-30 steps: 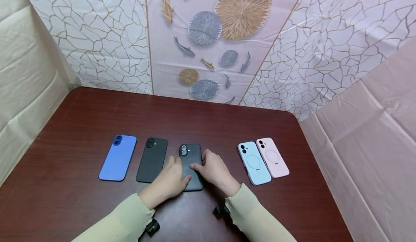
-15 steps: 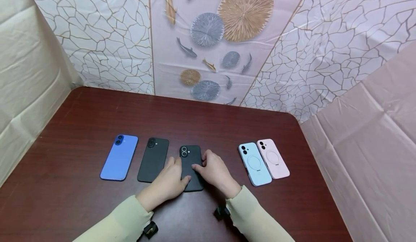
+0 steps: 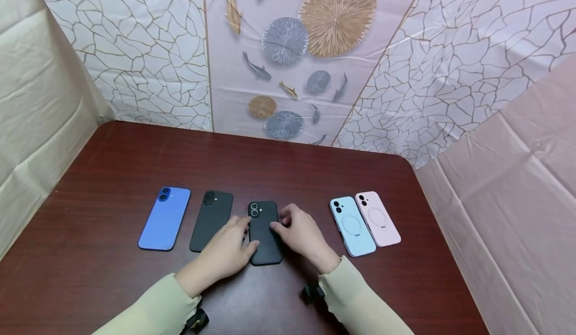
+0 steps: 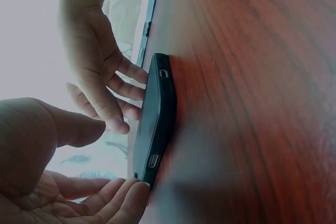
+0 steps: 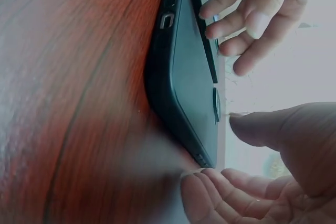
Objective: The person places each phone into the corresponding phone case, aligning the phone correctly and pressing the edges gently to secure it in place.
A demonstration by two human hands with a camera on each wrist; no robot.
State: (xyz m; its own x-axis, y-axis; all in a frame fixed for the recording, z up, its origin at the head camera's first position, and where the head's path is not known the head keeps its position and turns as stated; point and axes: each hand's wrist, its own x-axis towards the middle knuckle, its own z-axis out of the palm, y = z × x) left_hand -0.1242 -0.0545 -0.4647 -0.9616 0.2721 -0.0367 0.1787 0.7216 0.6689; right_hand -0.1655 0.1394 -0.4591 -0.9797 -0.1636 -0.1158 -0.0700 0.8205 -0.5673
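A phone in a black case (image 3: pixel 267 242) lies back up on the table, its two camera lenses ringed in silver. Beside its left edge is my left hand (image 3: pixel 225 250), fingertips right at the case's side and thumb apart from the fingers. My right hand (image 3: pixel 306 232) is at the opposite edge, fingers loosely bent, with the thumb raised over the back in the right wrist view. Both wrist views show the port cutout at the bottom of the case (image 5: pixel 163 66). A bare black phone (image 3: pixel 209 225) lies just left, partly covered by my left hand.
A blue phone (image 3: pixel 164 220) lies at the far left. On the right, a light blue phone case (image 3: pixel 353 230) and a pink phone case (image 3: pixel 380 222) lie side by side, each with a ring on its back. The dark red wooden table (image 3: pixel 288 170) ends at patterned cloth (image 3: pixel 288 85).
Both hands have loosened from the black-cased phone. My left hand has drawn a little left and my right hand a little right; the phone stays in place.
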